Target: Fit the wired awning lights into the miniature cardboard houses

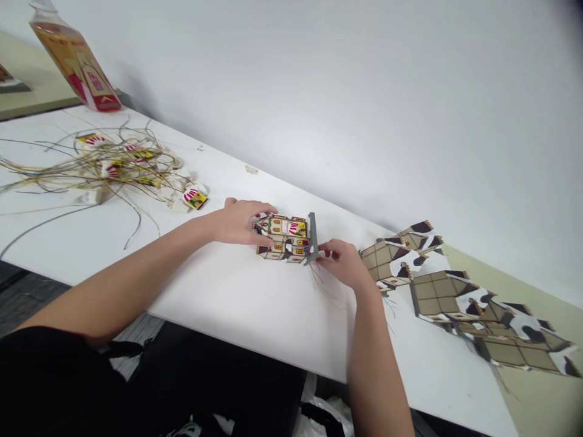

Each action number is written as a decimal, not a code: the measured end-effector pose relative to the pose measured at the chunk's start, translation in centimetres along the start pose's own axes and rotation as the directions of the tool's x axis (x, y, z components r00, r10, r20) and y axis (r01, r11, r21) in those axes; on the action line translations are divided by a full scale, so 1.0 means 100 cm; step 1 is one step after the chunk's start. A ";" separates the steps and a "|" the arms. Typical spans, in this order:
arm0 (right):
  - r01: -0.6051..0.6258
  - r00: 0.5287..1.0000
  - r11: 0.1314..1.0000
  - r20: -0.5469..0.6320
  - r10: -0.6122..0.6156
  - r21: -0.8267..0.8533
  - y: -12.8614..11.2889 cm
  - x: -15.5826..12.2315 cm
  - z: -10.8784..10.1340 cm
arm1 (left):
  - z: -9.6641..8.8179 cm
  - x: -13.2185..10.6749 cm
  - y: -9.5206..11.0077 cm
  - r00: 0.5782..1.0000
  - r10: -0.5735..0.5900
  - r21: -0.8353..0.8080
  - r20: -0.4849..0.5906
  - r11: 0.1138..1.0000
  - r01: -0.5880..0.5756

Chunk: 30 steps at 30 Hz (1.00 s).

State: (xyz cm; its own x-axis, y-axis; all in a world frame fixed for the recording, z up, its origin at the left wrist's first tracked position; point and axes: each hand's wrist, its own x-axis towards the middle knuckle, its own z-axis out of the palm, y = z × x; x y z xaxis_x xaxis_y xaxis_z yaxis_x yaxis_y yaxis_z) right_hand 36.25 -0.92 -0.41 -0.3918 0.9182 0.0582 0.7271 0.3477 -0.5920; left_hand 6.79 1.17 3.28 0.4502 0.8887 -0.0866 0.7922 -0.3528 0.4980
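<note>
A small decorated model house [291, 243] lies on its side on the white table, its printed front facing up and its grey base to the right. My left hand [241, 223] grips the house around its roof end, fingers on the far edge and thumb on the near one. At the grey base [313, 237], my right hand [340, 261] has its fingertips bent against the underside; what they pinch, if anything, is hidden. Thin wires [325, 288] trail from the base toward the table's near side.
Several similar model houses [437, 297] lie in a row at the right. On the left is a tangle of wires [109, 170] with small white parts and striped-awning pieces [195, 197]. A bottle of reddish drink [84, 67] stands at the back left, and a white wall [364, 109] rises behind.
</note>
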 end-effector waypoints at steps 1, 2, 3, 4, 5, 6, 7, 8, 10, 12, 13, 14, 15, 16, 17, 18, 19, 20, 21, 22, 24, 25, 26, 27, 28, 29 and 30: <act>0.001 1.000 1.000 0.015 -0.001 -0.003 0.000 0.001 0.001 | 0.000 0.000 0.000 1.000 -0.004 -0.003 0.004 1.000 0.004; -0.001 1.000 1.000 0.025 0.001 -0.006 -0.001 0.001 0.003 | 0.001 0.001 0.000 1.000 -0.005 -0.005 0.005 1.000 0.005; -0.004 1.000 1.000 0.031 0.005 -0.010 -0.001 0.002 0.004 | 0.001 0.001 0.000 1.000 -0.006 -0.007 0.007 1.000 0.006; -0.007 0.999 1.000 0.034 0.008 -0.012 -0.001 0.003 0.005 | 0.001 0.001 0.000 1.000 -0.007 -0.009 0.009 1.000 0.007; -0.008 0.999 1.000 0.036 0.009 -0.011 -0.002 0.004 0.006 | 0.001 0.001 0.001 1.000 -0.011 -0.012 0.012 1.000 0.011; -0.007 0.999 1.000 0.035 0.007 -0.007 -0.003 0.004 0.006 | 0.001 0.000 0.001 1.000 -0.015 -0.015 0.017 1.000 0.015; -0.004 1.000 1.000 0.028 0.004 -0.004 -0.004 0.004 0.005 | 0.000 0.000 0.002 1.000 -0.020 -0.017 0.022 1.000 0.020; 0.001 1.000 1.000 0.019 -0.001 0.000 -0.005 0.004 0.004 | 0.000 0.000 0.003 0.999 -0.023 -0.017 0.025 1.000 0.024; 0.001 1.000 1.000 0.017 -0.002 0.010 -0.009 0.001 -0.001 | 0.000 -0.001 0.003 0.999 -0.025 -0.016 0.027 1.000 0.026; -0.023 0.997 0.999 0.069 0.021 0.032 -0.014 -0.002 -0.006 | 0.000 -0.001 0.003 0.999 -0.022 -0.015 0.027 1.000 0.023; -0.044 0.992 0.998 0.122 0.038 0.048 -0.017 -0.004 -0.009 | 0.000 -0.001 0.003 0.999 -0.020 -0.017 0.026 1.000 0.020; -0.067 0.981 0.996 0.186 0.054 0.065 -0.019 -0.006 -0.010 | 0.000 -0.001 0.003 1.000 -0.016 -0.019 0.024 1.000 0.016; -0.091 0.966 0.993 0.247 0.070 0.077 -0.020 -0.007 -0.011 | 0.000 -0.001 0.003 1.000 -0.011 -0.021 0.024 1.000 0.011; -0.114 0.951 0.990 0.297 0.085 0.083 -0.021 -0.008 -0.012 | 0.000 -0.001 0.003 1.000 -0.006 -0.024 0.023 1.000 0.006; -0.137 0.937 0.987 0.334 0.101 0.086 -0.021 -0.009 -0.011 | 0.000 -0.001 0.003 1.000 -0.002 -0.026 0.024 1.000 0.003; -0.158 0.926 0.983 0.358 0.116 0.090 -0.021 -0.009 -0.010 | -0.001 -0.001 0.003 1.000 -0.002 -0.028 0.025 1.000 0.002; -0.179 0.921 0.979 0.367 0.133 0.095 -0.020 -0.009 -0.009 | -0.001 -0.001 0.003 1.000 -0.003 -0.030 0.029 1.000 0.004; -0.196 0.919 0.976 0.366 0.147 0.099 -0.019 -0.008 -0.008 | -0.001 -0.001 0.003 0.999 -0.007 -0.032 0.033 0.999 0.008; -0.205 0.923 0.974 0.351 0.158 0.100 -0.018 -0.008 -0.008 | -0.001 -0.001 0.003 0.999 -0.011 -0.033 0.039 0.999 0.013; -0.209 0.930 0.973 0.328 0.167 0.096 -0.017 -0.007 -0.008 | -0.002 -0.001 0.003 0.999 -0.013 -0.034 0.043 0.999 0.015; -0.208 0.947 0.976 0.264 0.185 0.065 -0.015 -0.006 -0.008 | -0.002 -0.001 0.003 0.999 -0.006 -0.035 0.047 0.999 0.007; -0.206 0.954 0.978 0.232 0.191 0.042 -0.014 -0.006 -0.009 | -0.002 -0.001 0.003 0.999 0.003 -0.034 0.047 0.999 -0.001; -0.205 0.959 0.979 0.201 0.197 0.017 -0.013 -0.005 -0.010 | -0.001 -0.002 0.003 0.999 0.013 -0.032 0.044 0.999 -0.012; -0.204 0.964 0.979 0.173 0.202 -0.007 -0.012 -0.005 -0.010 | -0.001 -0.002 0.003 0.999 0.024 -0.029 0.041 0.999 -0.023; -0.202 0.968 0.979 0.145 0.204 -0.030 -0.012 -0.005 -0.011 | -0.001 -0.002 0.003 0.999 0.034 -0.025 0.036 0.999 -0.033; -0.198 0.973 0.979 0.114 0.202 -0.049 -0.011 -0.005 -0.012 | 0.000 -0.003 0.003 0.999 0.043 -0.020 0.030 0.999 -0.042; -0.194 0.977 0.979 0.083 0.199 -0.063 -0.011 -0.005 -0.012 | 0.000 -0.003 0.003 0.998 0.051 -0.014 0.024 0.999 -0.051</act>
State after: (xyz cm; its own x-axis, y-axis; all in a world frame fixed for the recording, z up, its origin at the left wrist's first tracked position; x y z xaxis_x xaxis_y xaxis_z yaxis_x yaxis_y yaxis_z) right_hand 36.34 -1.48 1.22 -0.2847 0.9501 -0.1272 0.8233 0.1744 -0.5402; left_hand 6.92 0.76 3.45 0.4997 0.8623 -0.0820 0.7627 -0.3932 0.5134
